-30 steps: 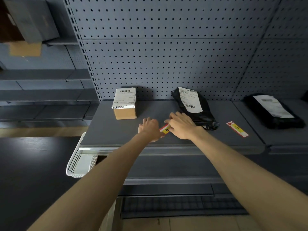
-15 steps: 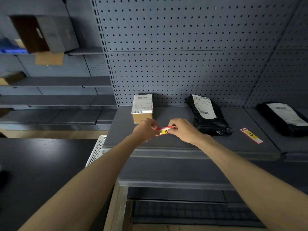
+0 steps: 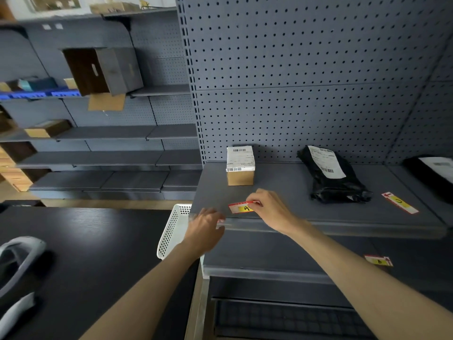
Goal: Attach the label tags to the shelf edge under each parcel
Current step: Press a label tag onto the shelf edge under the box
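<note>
My right hand pinches the right end of a red and yellow label tag marked A, just above the shelf's front edge. My left hand rests on that edge at its left end, fingers curled against the strip. A small cardboard box stands on the shelf behind the tag. A black mailer bag lies to its right, and another black parcel at the far right. A tag marked C lies flat on the shelf. A tag marked B lies on the lower shelf.
A white perforated basket hangs beside the shelf's left end. A dark table with a grey and white device is on the left. Grey shelving with cardboard boxes runs along the back left. Pegboard backs the shelf.
The A tag was lifted off the shelf between both hands. Now only my right hand holds it, and my left hand has dropped onto the shelf's front edge. The view shifted left.
</note>
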Available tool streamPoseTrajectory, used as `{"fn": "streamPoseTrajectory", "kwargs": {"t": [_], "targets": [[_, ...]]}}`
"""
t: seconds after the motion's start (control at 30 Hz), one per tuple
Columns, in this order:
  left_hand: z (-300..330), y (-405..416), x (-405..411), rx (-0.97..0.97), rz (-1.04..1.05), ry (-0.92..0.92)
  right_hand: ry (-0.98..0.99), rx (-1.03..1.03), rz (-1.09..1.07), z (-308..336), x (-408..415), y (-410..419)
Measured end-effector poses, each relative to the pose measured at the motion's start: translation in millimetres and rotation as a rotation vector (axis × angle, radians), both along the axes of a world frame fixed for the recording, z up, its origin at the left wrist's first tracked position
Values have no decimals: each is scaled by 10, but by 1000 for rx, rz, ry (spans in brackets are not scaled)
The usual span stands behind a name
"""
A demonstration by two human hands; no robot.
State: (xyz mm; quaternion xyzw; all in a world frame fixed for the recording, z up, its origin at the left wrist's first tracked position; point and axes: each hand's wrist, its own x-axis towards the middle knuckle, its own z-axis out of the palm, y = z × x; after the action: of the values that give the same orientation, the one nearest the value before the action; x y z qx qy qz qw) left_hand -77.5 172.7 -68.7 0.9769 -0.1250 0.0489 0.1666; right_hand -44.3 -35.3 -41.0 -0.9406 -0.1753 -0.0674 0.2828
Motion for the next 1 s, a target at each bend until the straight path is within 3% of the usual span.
{"fn": "streamPoseTrajectory", "kwargs": {"t": [0.2,0.57,0.8,1.0], "targets": [[-183,26,-26,59,-55,-90,11,-49,-20,-138,2,85],[-272,78,-58,-37,-58,-192,37,-208,26,-166,-27,277],[-274,88,-25,-46,-54,-179,15,-414,6,-166,-111,394],[-247,75,18,-51,-46,-140,69,-465,-26,-130,-205,339]]}}
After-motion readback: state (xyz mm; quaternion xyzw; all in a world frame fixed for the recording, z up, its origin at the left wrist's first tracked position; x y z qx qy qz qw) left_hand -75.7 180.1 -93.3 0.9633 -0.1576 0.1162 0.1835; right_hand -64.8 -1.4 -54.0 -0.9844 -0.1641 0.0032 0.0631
